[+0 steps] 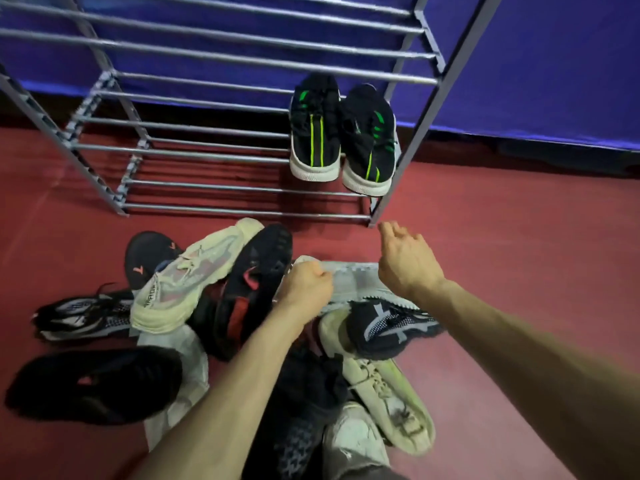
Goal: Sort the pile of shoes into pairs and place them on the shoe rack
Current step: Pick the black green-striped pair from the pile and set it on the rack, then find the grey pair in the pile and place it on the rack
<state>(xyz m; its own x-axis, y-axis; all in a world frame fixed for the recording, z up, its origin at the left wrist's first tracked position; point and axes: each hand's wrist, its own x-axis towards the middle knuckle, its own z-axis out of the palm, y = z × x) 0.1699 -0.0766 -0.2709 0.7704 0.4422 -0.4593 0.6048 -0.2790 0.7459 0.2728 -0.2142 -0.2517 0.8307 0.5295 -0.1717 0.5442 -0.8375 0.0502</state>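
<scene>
A grey metal shoe rack stands in front of me, and a pair of black sneakers with green stripes sits on the right of a low shelf. A pile of mixed shoes lies on the red floor below. My left hand is shut on the edge of a pale grey-white sneaker at the pile's far side. My right hand hovers just above that sneaker's right end with fingers loosely spread and holds nothing. A cream sneaker and a black-and-red shoe lie left of my left hand.
More shoes surround my arms: a black knit sneaker, a cream sneaker, a black slipper, a black-and-white sneaker. A blue cloth wall backs the rack. The rack's right front leg stands close to my right hand.
</scene>
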